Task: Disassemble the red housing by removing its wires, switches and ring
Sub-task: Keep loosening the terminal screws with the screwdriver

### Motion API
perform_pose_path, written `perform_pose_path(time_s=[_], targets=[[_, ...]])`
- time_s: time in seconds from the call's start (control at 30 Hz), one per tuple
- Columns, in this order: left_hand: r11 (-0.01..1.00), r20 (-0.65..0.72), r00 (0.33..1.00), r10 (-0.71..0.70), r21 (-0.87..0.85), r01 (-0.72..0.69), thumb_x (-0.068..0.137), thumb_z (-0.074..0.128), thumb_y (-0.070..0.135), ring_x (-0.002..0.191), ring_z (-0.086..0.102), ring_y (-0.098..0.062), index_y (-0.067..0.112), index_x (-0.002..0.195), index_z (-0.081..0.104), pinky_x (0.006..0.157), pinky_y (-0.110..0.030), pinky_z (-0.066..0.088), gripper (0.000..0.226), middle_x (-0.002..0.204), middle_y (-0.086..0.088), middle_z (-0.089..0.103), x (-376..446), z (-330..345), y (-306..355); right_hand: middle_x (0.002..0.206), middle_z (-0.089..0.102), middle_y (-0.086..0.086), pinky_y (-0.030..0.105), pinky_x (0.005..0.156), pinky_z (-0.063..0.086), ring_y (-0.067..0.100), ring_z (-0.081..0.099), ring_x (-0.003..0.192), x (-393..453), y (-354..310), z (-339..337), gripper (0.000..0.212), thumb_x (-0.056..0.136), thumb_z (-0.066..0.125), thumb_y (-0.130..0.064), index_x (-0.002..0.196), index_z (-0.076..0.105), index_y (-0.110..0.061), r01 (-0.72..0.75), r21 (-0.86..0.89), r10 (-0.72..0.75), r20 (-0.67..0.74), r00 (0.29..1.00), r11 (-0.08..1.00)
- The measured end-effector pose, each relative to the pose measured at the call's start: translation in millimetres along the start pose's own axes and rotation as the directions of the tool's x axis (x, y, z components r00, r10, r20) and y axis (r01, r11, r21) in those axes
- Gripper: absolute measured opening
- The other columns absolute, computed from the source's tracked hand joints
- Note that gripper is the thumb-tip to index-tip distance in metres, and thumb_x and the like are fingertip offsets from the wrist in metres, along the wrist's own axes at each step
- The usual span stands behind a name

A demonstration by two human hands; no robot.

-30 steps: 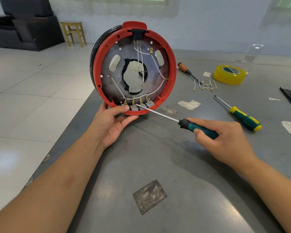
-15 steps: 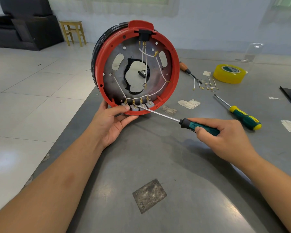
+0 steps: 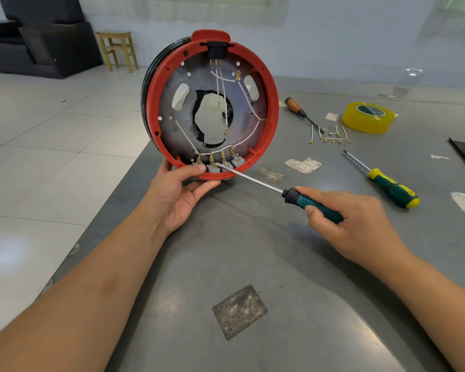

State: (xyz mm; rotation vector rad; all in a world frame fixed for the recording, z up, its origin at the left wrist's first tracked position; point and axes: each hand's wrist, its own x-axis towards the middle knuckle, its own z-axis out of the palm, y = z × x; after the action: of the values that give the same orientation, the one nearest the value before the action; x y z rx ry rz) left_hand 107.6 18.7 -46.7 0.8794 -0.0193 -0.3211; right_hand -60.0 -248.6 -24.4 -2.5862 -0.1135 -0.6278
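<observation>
Grey table (image 3: 253, 264): left hand (image 3: 181, 194) grips rigid red housing (image 3: 273, 103) rim below switches (image 3: 218, 165); right hand (image 3: 352, 221) wraps screwdriver (image 3: 253, 178), tip at thin, probably fragile terminals.

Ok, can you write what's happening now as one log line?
left hand: holds red housing upright | right hand: grips screwdriver | tip: at bottom switches | wires: attached

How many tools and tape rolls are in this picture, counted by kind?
Screwdrivers: 3 (one in the right hand, one green and yellow, one orange-handled)
Tape rolls: 1 (yellow)
Total: 4
</observation>
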Motion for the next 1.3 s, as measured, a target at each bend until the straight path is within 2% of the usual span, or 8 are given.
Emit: perform_pose_path(time_s=[0.2, 0.53, 0.7, 0.8, 0.9, 1.0, 1.17, 1.3], targets=[[0.999, 0.011, 1.0, 0.005, 0.042, -0.006, 0.09, 0.064, -0.015, 0.101, 0.077, -0.042, 0.008, 0.131, 0.054, 0.083, -0.053, 0.064, 0.049, 0.093, -0.014, 0.075, -1, 0, -2, 0.08, 0.067, -0.001, 0.031, 0.062, 0.048, 0.016, 0.057, 0.069, 0, -4, 7, 0.039, 0.095, 0.066, -0.019, 0.134, 0.067, -0.028, 0.055, -0.015, -0.055, 0.004, 0.999, 0.998], [0.998, -0.003, 1.0, 0.015, 0.053, -0.015, 0.089, 0.065, -0.016, 0.109, 0.073, -0.047, 0.004, 0.146, 0.047, 0.089, -0.058, 0.062, 0.063, 0.101, -0.019, 0.071, -4, 3, -1, 0.088, 0.074, -0.005, 0.023, 0.067, 0.048, 0.014, 0.062, 0.074, -1, -2, 7, 0.038, 0.094, 0.066, -0.02, 0.131, 0.069, -0.03, 0.037, 0.012, -0.037, -0.021, 0.999, 0.999], [0.999, -0.027, 1.0, 0.011, 0.044, -0.01, 0.091, 0.063, -0.016, 0.104, 0.076, -0.04, 0.003, 0.147, 0.046, 0.084, -0.054, 0.064, 0.061, 0.102, -0.017, 0.072, -4, 4, -1, 0.089, 0.07, -0.023, 0.006, 0.062, 0.039, -0.001, 0.061, 0.075, -1, 0, 5, 0.033, 0.093, 0.065, -0.022, 0.123, 0.073, -0.032, -0.005, 0.104, 0.016, -0.106, 0.994, 0.995], [1.0, -0.039, 0.999, 0.009, 0.024, -0.008, 0.091, 0.063, -0.015, 0.104, 0.076, -0.041, 0.003, 0.148, 0.044, 0.086, -0.056, 0.063, 0.062, 0.101, -0.016, 0.075, -3, 4, -1, 0.081, 0.068, -0.029, 0.008, 0.054, 0.037, 0.005, 0.059, 0.066, -1, 1, 3, 0.033, 0.093, 0.065, -0.023, 0.12, 0.073, -0.039, -0.035, 0.154, 0.053, -0.112, 0.992, 0.987], [1.0, -0.041, 0.999, 0.01, -0.006, -0.01, 0.09, 0.065, -0.016, 0.106, 0.075, -0.045, 0.015, 0.148, 0.041, 0.085, -0.059, 0.063, 0.069, 0.098, -0.016, 0.075, -3, 4, 0, 0.083, 0.07, -0.03, 0.01, 0.052, 0.037, 0.008, 0.059, 0.065, -2, -1, 2, 0.034, 0.093, 0.067, -0.02, 0.119, 0.073, -0.041, -0.037, 0.166, 0.048, -0.066, 0.997, 0.985], [1.0, -0.042, 0.999, 0.007, -0.013, -0.007, 0.091, 0.068, -0.012, 0.111, 0.073, -0.047, 0.024, 0.144, 0.04, 0.083, -0.06, 0.063, 0.071, 0.103, -0.017, 0.074, -4, 4, 0, 0.084, 0.072, -0.021, 0.016, 0.051, 0.041, 0.014, 0.059, 0.066, -2, -5, 1, 0.039, 0.094, 0.067, -0.019, 0.118, 0.07, -0.05, -0.044, 0.171, 0.045, -0.007, 0.999, 0.984], [0.999, -0.036, 0.999, -0.027, -0.018, 0.026, 0.095, 0.072, 0.007, 0.105, 0.074, -0.048, 0.024, 0.141, 0.042, 0.081, -0.059, 0.063, 0.057, 0.132, -0.019, 0.067, -9, 7, 2, 0.081, 0.065, -0.038, 0.009, 0.052, 0.037, 0.007, 0.056, 0.061, -1, -10, -1, 0.042, 0.093, 0.068, -0.014, 0.119, 0.07, -0.047, -0.044, 0.148, 0.041, 0.022, 0.999, 0.988], [0.995, -0.029, 0.998, -0.056, 0.079, 0.058, 0.097, 0.071, 0.013, 0.105, 0.075, -0.046, 0.022, 0.14, 0.044, 0.083, -0.058, 0.063, 0.051, 0.135, -0.021, 0.066, -10, 7, 8, 0.075, 0.064, -0.039, 0.008, 0.05, 0.035, 0.004, 0.053, 0.057, 0, -12, -3, 0.045, 0.092, 0.068, -0.01, 0.116, 0.071, -0.048, -0.047, 0.155, 0.042, 0.036, 0.998, 0.987]])
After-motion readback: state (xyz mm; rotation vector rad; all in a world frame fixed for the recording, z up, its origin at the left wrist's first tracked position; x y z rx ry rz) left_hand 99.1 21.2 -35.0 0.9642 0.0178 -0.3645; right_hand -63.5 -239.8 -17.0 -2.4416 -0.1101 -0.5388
